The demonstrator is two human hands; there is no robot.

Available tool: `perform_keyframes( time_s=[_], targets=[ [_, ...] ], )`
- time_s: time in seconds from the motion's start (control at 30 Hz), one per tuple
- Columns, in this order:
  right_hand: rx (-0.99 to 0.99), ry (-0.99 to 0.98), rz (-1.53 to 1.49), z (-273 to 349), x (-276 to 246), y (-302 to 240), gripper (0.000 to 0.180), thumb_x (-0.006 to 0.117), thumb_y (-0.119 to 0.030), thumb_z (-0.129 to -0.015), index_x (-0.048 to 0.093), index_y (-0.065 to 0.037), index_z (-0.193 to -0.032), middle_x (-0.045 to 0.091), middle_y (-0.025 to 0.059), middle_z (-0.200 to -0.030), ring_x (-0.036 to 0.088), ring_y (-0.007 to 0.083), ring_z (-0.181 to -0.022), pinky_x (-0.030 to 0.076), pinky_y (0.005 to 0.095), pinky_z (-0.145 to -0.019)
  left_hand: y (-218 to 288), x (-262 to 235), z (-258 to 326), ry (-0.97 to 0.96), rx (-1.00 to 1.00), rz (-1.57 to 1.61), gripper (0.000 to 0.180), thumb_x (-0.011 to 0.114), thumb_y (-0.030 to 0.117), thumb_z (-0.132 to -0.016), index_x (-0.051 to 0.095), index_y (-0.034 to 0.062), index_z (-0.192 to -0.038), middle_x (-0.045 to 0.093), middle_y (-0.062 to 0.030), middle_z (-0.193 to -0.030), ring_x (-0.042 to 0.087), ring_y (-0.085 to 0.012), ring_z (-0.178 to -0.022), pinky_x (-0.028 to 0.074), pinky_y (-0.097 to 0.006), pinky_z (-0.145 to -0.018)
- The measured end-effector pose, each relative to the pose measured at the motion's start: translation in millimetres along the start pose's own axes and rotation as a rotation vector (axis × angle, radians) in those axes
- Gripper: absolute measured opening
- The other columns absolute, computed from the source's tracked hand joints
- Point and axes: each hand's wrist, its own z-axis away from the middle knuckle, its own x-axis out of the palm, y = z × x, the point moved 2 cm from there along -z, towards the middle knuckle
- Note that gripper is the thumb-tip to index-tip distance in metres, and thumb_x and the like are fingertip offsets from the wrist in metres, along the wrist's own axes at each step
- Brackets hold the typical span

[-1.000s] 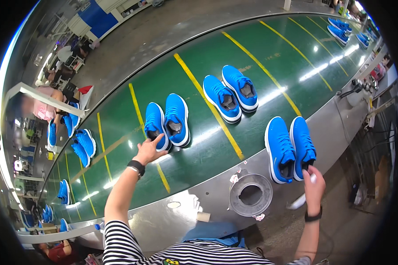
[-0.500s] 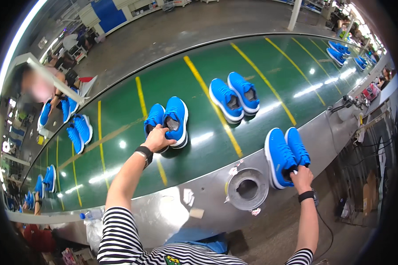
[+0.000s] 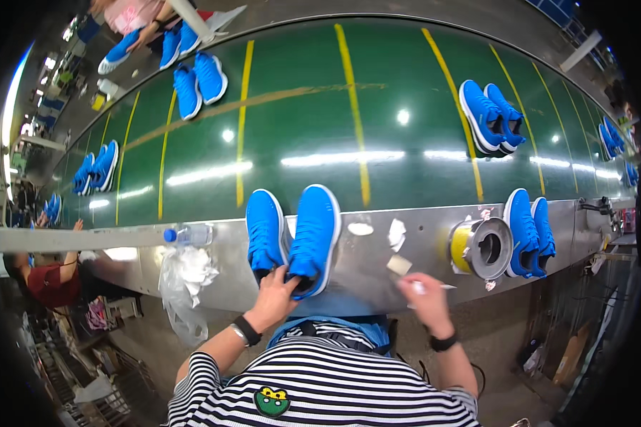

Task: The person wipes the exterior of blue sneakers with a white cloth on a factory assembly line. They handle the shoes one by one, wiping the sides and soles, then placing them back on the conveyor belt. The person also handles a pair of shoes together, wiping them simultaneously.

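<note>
pulled off the green belt, blue pair now sits on the steel ledge. left hand grips both heels; right hand pinches a white pen. light, soft-knit, best held at stiff heels.

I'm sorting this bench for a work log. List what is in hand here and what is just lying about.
In hand:
- left hand gripping the heels of the near pair of blue shoes
- right hand holding a thin white stick

Lying about:
- water bottle
- plastic bag
- tape roll
- paper scraps
- other shoe pairs on the green belt
</note>
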Motion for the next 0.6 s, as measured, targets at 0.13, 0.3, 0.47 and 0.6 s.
perform_keyframes(
  time_s=[0.13,0.3,0.47,0.6],
  targets=[
    [-0.031,-0.085,0.031,-13,93,43,0.033,0.067,-0.021,-0.073,0.056,-0.004,-0.099,0.056,0.0069,-0.077,0.054,0.0151,-0.072,0.044,0.0281,-0.066,3,-16,12,0.073,0.046,0.216,0.054,0.069,0.016,-0.065,0.050,0.0110,-0.115,0.040,-0.0187,-0.119,0.040,-0.0382,-0.107,0.036,-0.045,-0.088],
    [-0.267,0.285,0.364,-46,98,46,0.044,0.066,-0.016,-0.070,0.049,-0.004,-0.110,0.055,0.0138,-0.096,0.053,0.0285,-0.089,0.042,0.0348,-0.079,-25,-30,44,0.247,0.028,0.504,0.051,0.066,0.005,-0.067,0.046,0.0044,-0.115,0.041,-0.0198,-0.114,0.041,-0.0351,-0.105,0.039,-0.039,-0.086],
    [-0.503,0.386,0.486,-34,104,2,0.053,0.067,-0.016,-0.068,0.046,-0.003,-0.115,0.047,0.0167,-0.113,0.044,0.0341,-0.105,0.037,0.0379,-0.089,-60,-18,45,0.499,-0.299,0.638,0.062,0.065,0.004,-0.067,0.034,0.0006,-0.121,0.042,-0.0169,-0.106,0.043,-0.0305,-0.103,0.043,-0.036,-0.080],
    [0.002,-0.072,-0.222,-39,168,29,0.057,0.067,-0.015,-0.068,0.043,0.000,-0.118,0.048,0.0190,-0.108,0.045,0.0349,-0.104,0.037,0.0396,-0.089,-86,25,12,0.263,-0.511,1.301,0.065,0.061,0.001,-0.069,0.030,0.0008,-0.127,0.050,-0.0162,-0.108,0.053,-0.0270,-0.096,0.043,-0.033,-0.083]
  ],
)
